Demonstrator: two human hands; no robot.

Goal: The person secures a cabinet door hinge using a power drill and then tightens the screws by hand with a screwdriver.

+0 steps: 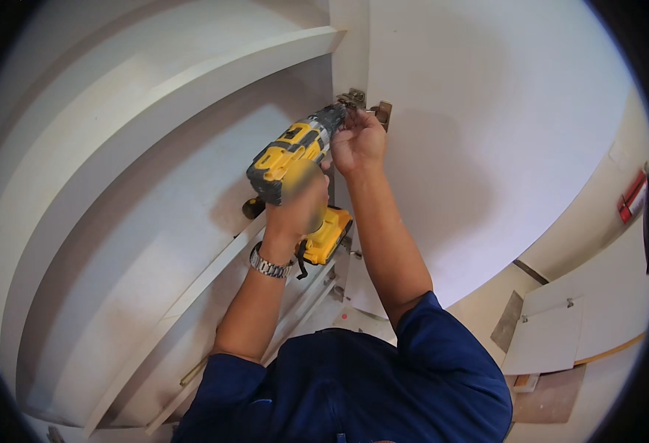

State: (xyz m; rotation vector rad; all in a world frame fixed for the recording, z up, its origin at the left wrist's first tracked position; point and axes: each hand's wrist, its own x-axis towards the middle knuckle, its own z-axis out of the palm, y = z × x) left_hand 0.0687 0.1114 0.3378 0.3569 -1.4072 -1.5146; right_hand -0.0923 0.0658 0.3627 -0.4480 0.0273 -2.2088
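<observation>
My left hand (295, 214), below a metal watch (270, 263), is wrapped round the grip of a yellow and black cordless drill (289, 151). The drill tilts up to the right, its chuck close to a metal cabinet hinge (384, 114) between the cabinet's side and a white door (487, 133). Beside the chuck, my right hand (359, 145) has its fingers pinched together at the hinge. Whatever lies between those fingertips is too small to make out. The drill's yellow battery (327, 236) hangs beneath my left hand.
White cabinet shelves (213, 269) curve across the left. A dark handle with a yellow mark (253, 207) lies on a shelf behind the drill. Another hinge (356, 254) sits lower on the door. At the lower right are white panels (549, 340); a red item (631, 198) hangs at the right wall.
</observation>
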